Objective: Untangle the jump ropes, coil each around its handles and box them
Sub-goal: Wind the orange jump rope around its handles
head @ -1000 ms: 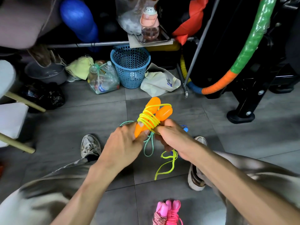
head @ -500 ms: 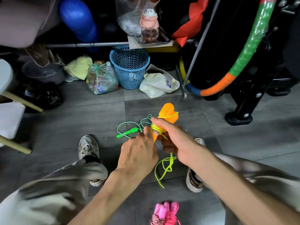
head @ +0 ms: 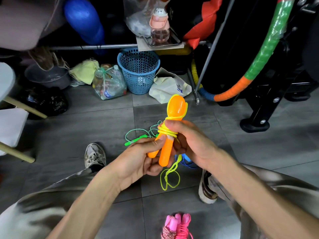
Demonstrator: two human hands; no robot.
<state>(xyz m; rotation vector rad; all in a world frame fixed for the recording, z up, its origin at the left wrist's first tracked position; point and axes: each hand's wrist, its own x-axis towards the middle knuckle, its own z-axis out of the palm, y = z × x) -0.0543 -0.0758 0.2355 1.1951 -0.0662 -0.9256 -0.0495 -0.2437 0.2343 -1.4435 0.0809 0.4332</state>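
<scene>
Orange glossy plastic handles (head: 165, 149) bound side by side in thin neon-yellow cord (head: 168, 132), gripped by both left hand (head: 138, 163) and right hand (head: 188, 144) above grey floor tiles (head: 69, 135), slack loop dangling, pink coiled rope (head: 176, 226) below, green braided rope (head: 138, 135) behind

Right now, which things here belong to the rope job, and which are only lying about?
For the job:
- orange handles with yellow rope, held by left hand and right hand
- green rope on floor
- blue rope
- pink coiled rope

Lying about:
- blue basket
- bag of bottles
- hoop
- pink bottle
</scene>
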